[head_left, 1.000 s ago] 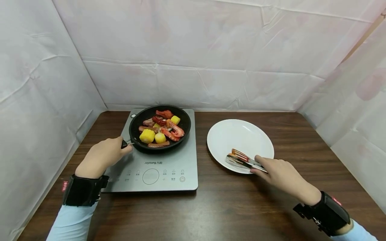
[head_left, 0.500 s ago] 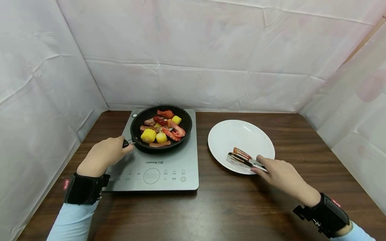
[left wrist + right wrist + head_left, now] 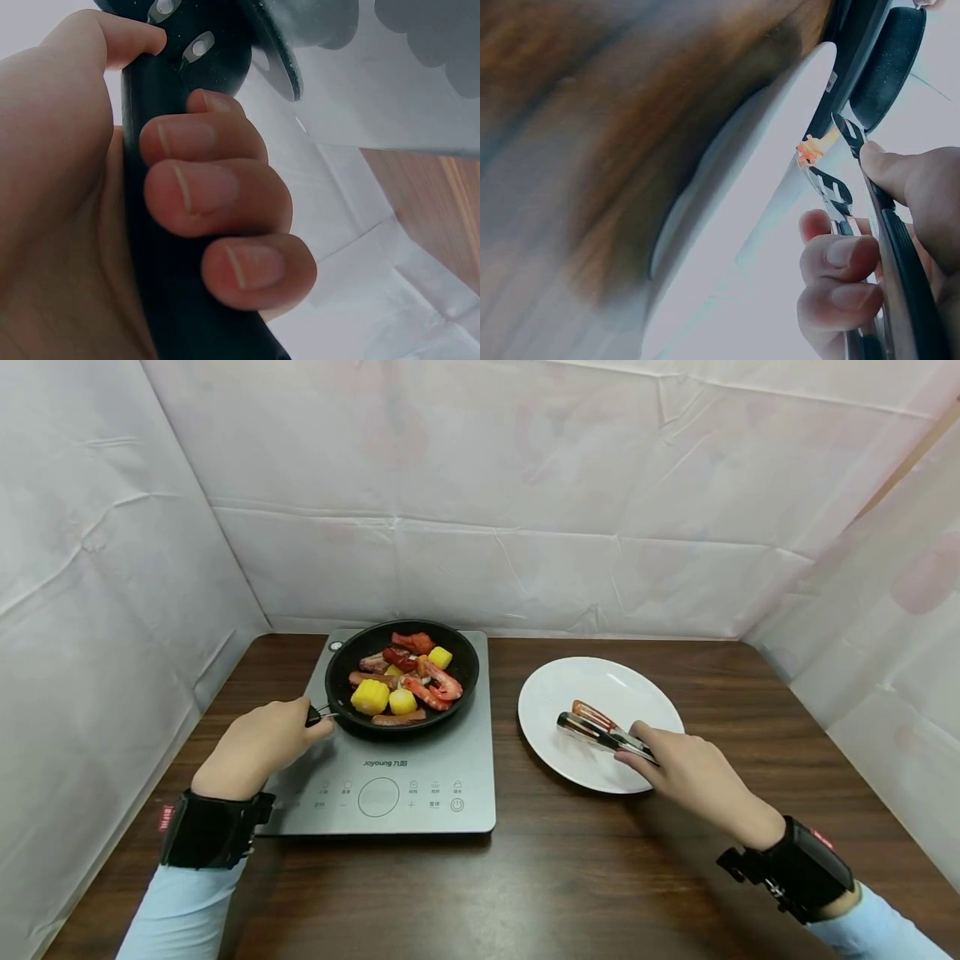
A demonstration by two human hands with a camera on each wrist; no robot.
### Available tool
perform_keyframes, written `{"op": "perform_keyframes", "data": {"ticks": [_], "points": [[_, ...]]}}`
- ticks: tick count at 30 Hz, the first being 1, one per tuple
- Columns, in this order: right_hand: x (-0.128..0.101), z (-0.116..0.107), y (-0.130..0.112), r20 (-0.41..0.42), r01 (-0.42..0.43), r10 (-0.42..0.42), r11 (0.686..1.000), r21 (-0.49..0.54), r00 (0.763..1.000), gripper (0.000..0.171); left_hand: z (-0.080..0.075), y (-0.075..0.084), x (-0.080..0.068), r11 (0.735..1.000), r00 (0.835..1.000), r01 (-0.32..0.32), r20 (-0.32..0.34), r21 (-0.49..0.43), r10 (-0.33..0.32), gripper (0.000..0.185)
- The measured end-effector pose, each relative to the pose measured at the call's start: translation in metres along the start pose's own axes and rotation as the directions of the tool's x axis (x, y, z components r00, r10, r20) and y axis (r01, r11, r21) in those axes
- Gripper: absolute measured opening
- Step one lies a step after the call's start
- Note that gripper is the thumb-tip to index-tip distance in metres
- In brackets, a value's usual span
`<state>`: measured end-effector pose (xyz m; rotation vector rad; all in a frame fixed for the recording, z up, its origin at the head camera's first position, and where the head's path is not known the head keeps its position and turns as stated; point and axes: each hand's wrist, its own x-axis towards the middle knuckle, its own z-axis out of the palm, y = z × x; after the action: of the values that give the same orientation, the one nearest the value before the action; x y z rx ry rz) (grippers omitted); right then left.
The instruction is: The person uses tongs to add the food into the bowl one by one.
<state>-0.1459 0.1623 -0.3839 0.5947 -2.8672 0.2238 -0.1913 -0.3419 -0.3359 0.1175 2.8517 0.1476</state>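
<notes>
My left hand (image 3: pixel 262 739) grips the black handle (image 3: pixel 180 315) of a frying pan (image 3: pixel 467 681), fingers curled round it in the left wrist view. In the pan are yellow corn pieces (image 3: pixel 371 697), red shrimp (image 3: pixel 442 682), sausage pieces (image 3: pixel 399 718) and browned meat (image 3: pixel 413 643). Over a white plate (image 3: pixel 630 687), my right hand (image 3: pixel 697 768) holds metal food tongs (image 3: pixel 627 742) with dark slotted tips. From the right wrist, a small orange-red piece of food (image 3: pixel 810 151) shows beside those tips; I cannot tell whether the tongs pinch it.
The pan stands on a silver induction cooker (image 3: pixel 457 756) at the left of the brown wooden table (image 3: pixel 570 877). White sheeting (image 3: pixel 487 568) with faint pink patches rises behind the table and along both sides.
My right hand has moved slightly up and left with the tongs, their tips shifting from the plate's near part toward its middle. The left hand keeps its grip on the pan handle.
</notes>
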Motion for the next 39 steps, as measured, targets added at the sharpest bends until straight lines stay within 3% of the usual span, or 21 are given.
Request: {"op": "perform_keyframes", "data": {"ticks": [12, 28, 39], "points": [[0.027, -0.006, -0.011, 0.024, -0.015, 0.014, 0.999, 0.032, 1.0, 0.032, 0.001, -0.002, -0.001, 1.0, 1.0, -0.004, 0.002, 0.005, 0.004, 0.07], [0.064, -0.01, -0.03, -0.047, 0.079, -0.077, 0.996, 0.044, 0.996, 0.032, 0.0, -0.003, -0.002, 1.0, 1.0, 0.0, 0.0, 0.008, -0.001, 0.07], [0.098, -0.01, -0.056, 0.009, 0.097, -0.098, 0.99, 0.103, 0.995, 0.031, -0.001, 0.0, -0.003, 1.0, 1.0, -0.018, -0.003, -0.004, 0.018, 0.07]]}}
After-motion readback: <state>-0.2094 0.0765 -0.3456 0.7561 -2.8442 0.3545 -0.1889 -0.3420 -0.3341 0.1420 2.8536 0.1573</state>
